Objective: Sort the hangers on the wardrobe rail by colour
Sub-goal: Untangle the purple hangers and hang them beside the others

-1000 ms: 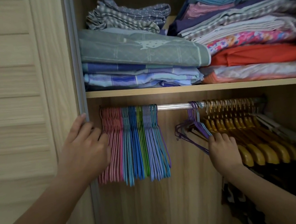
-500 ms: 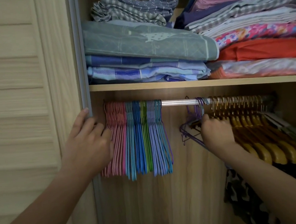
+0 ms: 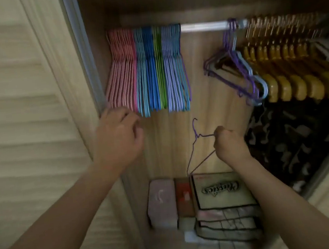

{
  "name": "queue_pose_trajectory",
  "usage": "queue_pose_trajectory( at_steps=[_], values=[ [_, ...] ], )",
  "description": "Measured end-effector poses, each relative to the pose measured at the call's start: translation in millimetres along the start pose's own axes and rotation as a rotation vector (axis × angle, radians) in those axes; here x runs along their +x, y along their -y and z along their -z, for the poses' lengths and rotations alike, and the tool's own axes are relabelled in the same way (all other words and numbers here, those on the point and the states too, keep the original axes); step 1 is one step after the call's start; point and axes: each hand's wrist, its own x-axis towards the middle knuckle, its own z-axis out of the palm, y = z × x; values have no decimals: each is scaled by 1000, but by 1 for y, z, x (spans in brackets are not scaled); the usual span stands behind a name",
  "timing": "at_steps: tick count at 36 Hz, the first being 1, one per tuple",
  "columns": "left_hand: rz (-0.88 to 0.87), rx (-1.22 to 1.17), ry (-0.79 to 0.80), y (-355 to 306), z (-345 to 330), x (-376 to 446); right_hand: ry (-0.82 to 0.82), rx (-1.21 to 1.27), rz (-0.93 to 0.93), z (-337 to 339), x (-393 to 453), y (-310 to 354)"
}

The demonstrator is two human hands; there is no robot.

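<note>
On the silver rail (image 3: 203, 27) hangs a tight bunch of wire hangers (image 3: 146, 70) at the left: pink, light blue, blue, green, then pale blue. A loose clump of purple and light blue hangers (image 3: 241, 70) hangs further right, beside a row of yellow wooden hangers (image 3: 296, 83). My right hand (image 3: 230, 146) grips one thin purple hanger (image 3: 197, 147) off the rail, low in the wardrobe's middle. My left hand (image 3: 119, 140) hovers just under the pink hangers with loosely curled fingers, holding nothing.
A slatted wardrobe door (image 3: 22, 118) stands at the left. Boxes (image 3: 220, 195) and a pink case (image 3: 163, 202) are stacked on the wardrobe floor. Dark patterned clothing (image 3: 294, 142) hangs under the yellow hangers. A gap of bare rail lies between the two hanger groups.
My right hand took one purple hanger off the rail and brought it down. My left hand left the door edge and dropped lower. The view tilted down, losing the shelf of folded cloth.
</note>
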Motion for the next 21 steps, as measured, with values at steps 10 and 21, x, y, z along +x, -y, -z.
queue_pose_trajectory(
  at_steps=[10, 21],
  values=[
    [782, -411, 973, -50, -91, -226, 426, 906, -419, -57, -127, -49],
    [1103, -827, 1155, -28, -66, -285, 299, 1058, -426, -45, -147, -71]
  ],
)
